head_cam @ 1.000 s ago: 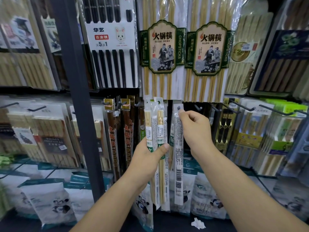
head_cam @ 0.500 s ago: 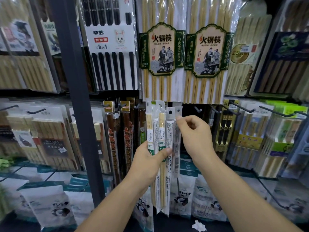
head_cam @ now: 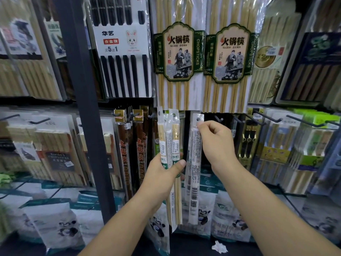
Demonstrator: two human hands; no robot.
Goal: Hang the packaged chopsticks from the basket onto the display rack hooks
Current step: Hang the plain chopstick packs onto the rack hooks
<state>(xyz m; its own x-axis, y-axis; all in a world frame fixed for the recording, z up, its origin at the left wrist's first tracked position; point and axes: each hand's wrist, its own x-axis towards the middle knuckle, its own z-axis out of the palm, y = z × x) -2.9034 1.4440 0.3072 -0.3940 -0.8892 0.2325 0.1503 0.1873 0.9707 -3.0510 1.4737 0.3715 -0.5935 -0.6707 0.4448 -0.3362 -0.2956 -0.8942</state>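
Now R hand (head_cam: 215, 143) pinches one chopstick pack (head_cam: 193, 172) by its top tab, just below the hot-pot chopstick packs (head_cam: 178, 52). L hand (head_cam: 162, 174) grips the spare bundle (head_cam: 170, 137) beside it. Pack's prob. light, w/ slippery, floppy film; best held near the hang hole.

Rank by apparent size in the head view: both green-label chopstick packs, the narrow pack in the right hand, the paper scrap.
1. Tied: left green-label pack and right green-label pack look alike.
2. The narrow pack pinched by the right hand.
3. The paper scrap.

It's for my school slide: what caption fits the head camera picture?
Stocking chopsticks: right hand pinches one pack by its top near a hook, left hand grips the spare packs.
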